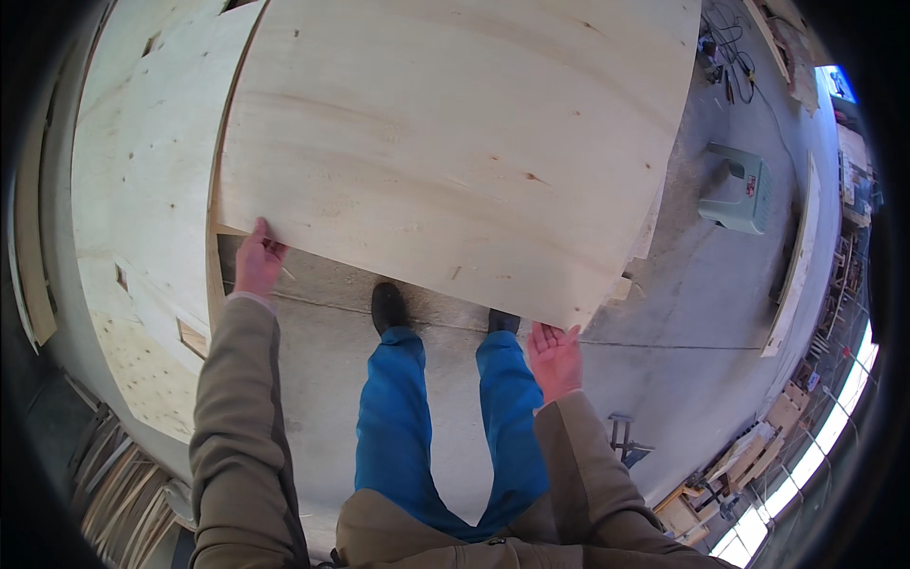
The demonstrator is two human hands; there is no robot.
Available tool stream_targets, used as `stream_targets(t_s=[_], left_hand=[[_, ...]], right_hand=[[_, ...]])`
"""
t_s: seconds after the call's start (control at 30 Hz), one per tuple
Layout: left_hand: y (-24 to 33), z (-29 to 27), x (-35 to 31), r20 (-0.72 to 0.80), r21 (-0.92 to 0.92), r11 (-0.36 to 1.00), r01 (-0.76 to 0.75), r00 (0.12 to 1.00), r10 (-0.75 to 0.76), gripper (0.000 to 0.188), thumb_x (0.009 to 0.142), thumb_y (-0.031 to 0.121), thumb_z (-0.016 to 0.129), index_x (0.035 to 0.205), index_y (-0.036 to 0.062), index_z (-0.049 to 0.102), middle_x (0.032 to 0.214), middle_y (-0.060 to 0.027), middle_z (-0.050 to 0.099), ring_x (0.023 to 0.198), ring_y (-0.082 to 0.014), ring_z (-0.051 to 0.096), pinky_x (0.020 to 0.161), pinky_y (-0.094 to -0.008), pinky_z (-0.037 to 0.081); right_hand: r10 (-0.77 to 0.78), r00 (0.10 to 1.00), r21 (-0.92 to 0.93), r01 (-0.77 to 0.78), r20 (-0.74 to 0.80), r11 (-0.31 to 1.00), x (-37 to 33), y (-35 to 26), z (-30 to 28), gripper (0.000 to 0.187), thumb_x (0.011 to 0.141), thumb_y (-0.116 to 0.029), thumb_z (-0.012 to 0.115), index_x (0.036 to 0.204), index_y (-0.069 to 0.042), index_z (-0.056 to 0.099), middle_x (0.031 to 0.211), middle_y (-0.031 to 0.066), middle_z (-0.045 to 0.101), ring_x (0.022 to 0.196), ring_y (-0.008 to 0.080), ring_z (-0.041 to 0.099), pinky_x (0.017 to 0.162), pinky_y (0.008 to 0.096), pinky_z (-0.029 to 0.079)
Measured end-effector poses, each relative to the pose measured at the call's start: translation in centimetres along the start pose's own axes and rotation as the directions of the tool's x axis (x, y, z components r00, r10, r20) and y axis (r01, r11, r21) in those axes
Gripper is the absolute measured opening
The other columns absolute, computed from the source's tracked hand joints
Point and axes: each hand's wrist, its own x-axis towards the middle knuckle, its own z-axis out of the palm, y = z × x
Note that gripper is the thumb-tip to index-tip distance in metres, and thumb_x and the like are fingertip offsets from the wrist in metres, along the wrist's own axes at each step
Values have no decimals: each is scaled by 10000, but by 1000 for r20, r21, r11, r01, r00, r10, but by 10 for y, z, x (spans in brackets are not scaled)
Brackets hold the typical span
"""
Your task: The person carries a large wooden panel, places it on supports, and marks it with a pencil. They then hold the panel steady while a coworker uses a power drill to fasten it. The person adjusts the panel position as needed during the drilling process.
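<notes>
A large pale plywood sheet with knots and brown grain streaks stretches out in front of me. At its near left corner my left hand grips the edge, thumb on top and the other fingers mostly hidden below. My right hand holds the near right corner from beneath, palm up, with its fingertips under the edge. The near edge slants, lower at the right than at the left. Along the left side the sheet lies beside a wide plywood panel with small rectangular cutouts.
On the concrete floor right of the sheet stands a grey-green plastic step stool. Cables lie farther off. A long board and a dark metal clamp-like tool are also at right. Thin wood strips are stacked lower left.
</notes>
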Motion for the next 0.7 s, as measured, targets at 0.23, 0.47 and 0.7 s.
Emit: stream_targets(t_s=[0.23, 0.47, 0.7], left_hand=[[-76, 20, -100, 151, -210, 971, 117, 985, -86, 142, 971, 219, 630, 1051, 102, 641, 933, -26, 666, 889, -198, 643, 758, -398, 548], [-124, 44, -243, 240, -162, 907, 388, 907, -345, 436, 954, 365, 643, 1267, 70, 571, 1204, -128, 643, 1088, -316, 639, 894, -526, 561], [-114, 71, -328, 232, -94, 926, 366, 912, -337, 490, 988, 432, 574, 1335, 89, 525, 1268, -130, 615, 1113, -335, 627, 925, -549, 535]], right_hand=[[-200, 972, -10, 201, -120, 980, -21, -74, 11, 542, 959, -583, 555, 1260, -132, 583, 1246, 4, 606, 1144, 194, 542, 1005, 408, 426], [-277, 950, 135, 258, 143, 957, -101, -86, 57, 686, 933, -636, 545, 1417, -154, 493, 1391, 26, 564, 1253, 254, 530, 1024, 455, 441], [-280, 951, 81, 272, 130, 959, -192, -119, 46, 702, 926, -604, 583, 1440, -139, 469, 1389, 71, 573, 1259, 271, 555, 1017, 448, 485]])
